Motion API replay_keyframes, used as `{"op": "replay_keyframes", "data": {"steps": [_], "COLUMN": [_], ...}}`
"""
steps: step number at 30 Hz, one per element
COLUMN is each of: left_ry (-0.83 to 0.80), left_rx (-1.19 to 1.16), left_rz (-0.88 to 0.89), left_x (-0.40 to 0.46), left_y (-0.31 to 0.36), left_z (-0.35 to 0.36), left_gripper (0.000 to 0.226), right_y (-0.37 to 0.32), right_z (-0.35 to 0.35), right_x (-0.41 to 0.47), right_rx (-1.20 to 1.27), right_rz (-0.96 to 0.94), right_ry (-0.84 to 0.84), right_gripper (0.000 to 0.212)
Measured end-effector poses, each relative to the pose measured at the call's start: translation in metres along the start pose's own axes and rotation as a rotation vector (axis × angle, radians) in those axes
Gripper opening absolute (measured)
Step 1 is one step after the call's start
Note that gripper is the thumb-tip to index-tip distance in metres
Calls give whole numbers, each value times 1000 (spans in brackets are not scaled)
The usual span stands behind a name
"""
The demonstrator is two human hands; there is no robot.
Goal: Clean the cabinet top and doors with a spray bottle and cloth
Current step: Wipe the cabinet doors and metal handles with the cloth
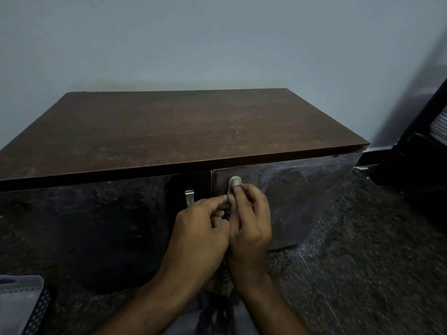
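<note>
— Cabinet across the middle of the frame, against the pale wall. Brown top still dull, with faint pale scuffs and smears toward centre right. Looks unwiped, or at best not finished.

— And the doors?

— Left door and right door both shut, glossy and dark, mottled with streaks and blotches. Hard to tell whether damp from spray or simply dirty.

— Hands?

— Both low centre, pressed close together at the seam between the doors. Right hand curled, fingertips pinching at the round metal lock near the top of the right door. Left hand half closed just beside, thumb and forefinger drawn together near the right-hand door pull; whether anything sits in that grip, cannot tell. Left door's metal pull just left of the hands, untouched.

— Cloth? Spray bottle?

— No spray bottle anywhere in view. Grey fabric at lower left, draped by a perforated metal edge; possibly the cloth, not certain. Nothing like a cloth in either hand.

— So how far along?

— Early, by the look of things, or a pause for fiddling with the lock. Top and both doors most likely still to do. Speckled dark floor at lower right, a black object at the right edge.
</note>
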State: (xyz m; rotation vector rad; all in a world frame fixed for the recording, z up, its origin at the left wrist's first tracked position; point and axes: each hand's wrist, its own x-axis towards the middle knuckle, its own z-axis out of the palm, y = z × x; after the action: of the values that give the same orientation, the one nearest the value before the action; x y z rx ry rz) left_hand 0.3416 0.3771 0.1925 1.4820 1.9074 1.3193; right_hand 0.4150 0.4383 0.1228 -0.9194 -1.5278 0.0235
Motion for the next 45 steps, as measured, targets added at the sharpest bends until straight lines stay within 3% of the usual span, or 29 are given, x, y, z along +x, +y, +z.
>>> {"op": "replay_keyframes", "data": {"steps": [11, 16, 20, 24, 28, 32, 39, 45], "left_ry": [60, 10, -22, -54, -55, -53, -54, -66], "left_rx": [-9, -74, -183, -233, -272, -279, -257, -265], "left_rz": [1, -47, -94, -133, -152, -162, -167, -182], "left_x": [2, 5, 7, 10, 10, 8, 6, 8], "left_y": [-1, 0, 0, -3, -4, -4, -4, -4], "left_z": [8, 7, 1, -1, 1, 4, 6, 7], "left_gripper": [47, 47, 45, 43, 44, 42, 42, 43], "right_y": [-1, 4, 4, 4, 5, 11, 20, 10], "right_z": [-6, -6, -7, -6, -9, -12, -18, -10], "right_x": [4, -1, 9, 10, 15, 15, 11, 14], "right_rx": [-95, -6, -15, 83, -16, -36, -37, 15], "right_rz": [-96, 18, -143, 66, -151, 12, -211, -39], "right_ry": [-155, -38, -148, -36, -143, -41, -124, -60], "right_gripper": [25, 23, 24, 24, 21, 18, 17, 18]}}
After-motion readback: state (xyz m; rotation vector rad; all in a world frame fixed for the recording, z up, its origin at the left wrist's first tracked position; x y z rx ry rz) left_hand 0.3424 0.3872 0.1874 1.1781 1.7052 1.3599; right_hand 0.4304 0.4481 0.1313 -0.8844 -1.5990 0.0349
